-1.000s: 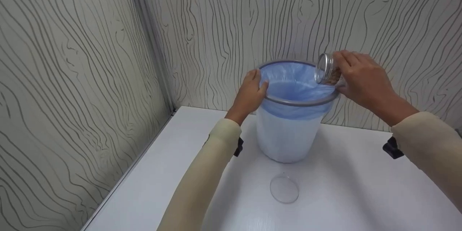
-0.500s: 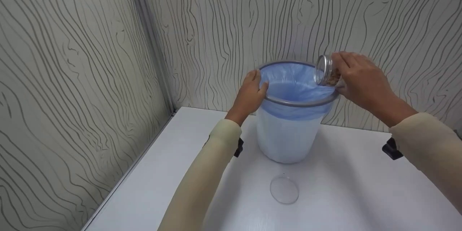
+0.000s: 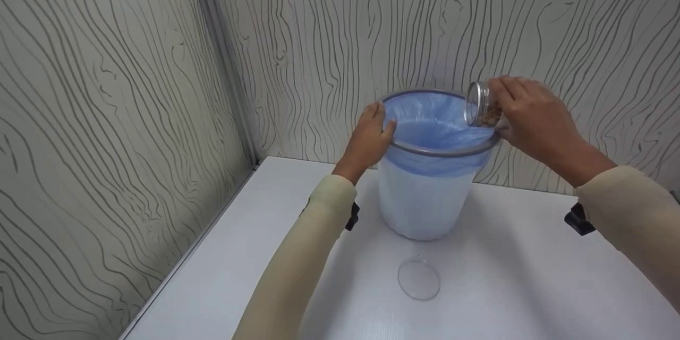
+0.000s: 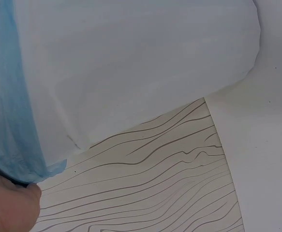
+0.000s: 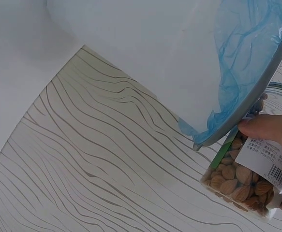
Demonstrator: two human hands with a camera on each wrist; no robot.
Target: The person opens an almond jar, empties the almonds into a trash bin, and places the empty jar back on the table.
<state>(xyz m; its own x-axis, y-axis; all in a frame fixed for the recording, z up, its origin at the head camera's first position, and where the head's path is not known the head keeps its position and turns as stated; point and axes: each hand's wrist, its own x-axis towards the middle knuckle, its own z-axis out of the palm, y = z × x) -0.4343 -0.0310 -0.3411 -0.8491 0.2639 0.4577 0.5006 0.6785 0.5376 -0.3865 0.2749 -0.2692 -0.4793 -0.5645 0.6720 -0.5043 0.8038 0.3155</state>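
Observation:
My left hand grips the left side of the grey rim of a white trash can lined with a blue bag. At the opposite side, my right hand holds a clear jar tipped on its side, its uncapped mouth facing left over the can. Brown almonds fill the lower part of the jar in the right wrist view, beside a white printed label. The left wrist view has only part of the left hand at the rim.
A clear round lid lies flat on the white table in front of the can. Close behind the can rises a panel with a wood-grain line pattern, and a similar panel stands along the left.

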